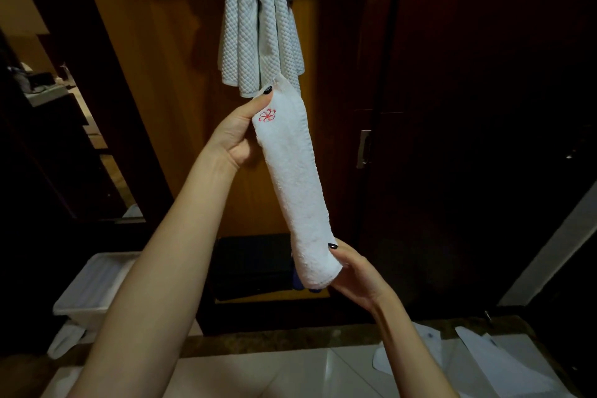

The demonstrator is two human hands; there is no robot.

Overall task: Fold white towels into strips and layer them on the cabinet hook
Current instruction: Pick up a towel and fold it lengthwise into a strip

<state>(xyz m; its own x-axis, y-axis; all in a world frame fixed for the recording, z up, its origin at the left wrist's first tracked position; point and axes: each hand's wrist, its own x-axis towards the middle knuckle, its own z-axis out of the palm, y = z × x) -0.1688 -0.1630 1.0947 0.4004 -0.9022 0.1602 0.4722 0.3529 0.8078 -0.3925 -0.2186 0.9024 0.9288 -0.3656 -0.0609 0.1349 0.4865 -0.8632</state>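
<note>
- Left hand point(237, 136) pinches the folded towel's point(297, 191) far end; right hand point(353, 271) grips its near end.
- Towel slants in open air, its far edge meeting the hung towels' point(258, 26) lower edge by the cabinet point(168, 74).

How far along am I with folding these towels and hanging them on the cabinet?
Done: several waffle-weave towels already hang layered against the cabinet door. In hand: one white towel folded into a strip, left hand gripping its top end, right hand its bottom. Left: layering this strip over them.
</note>
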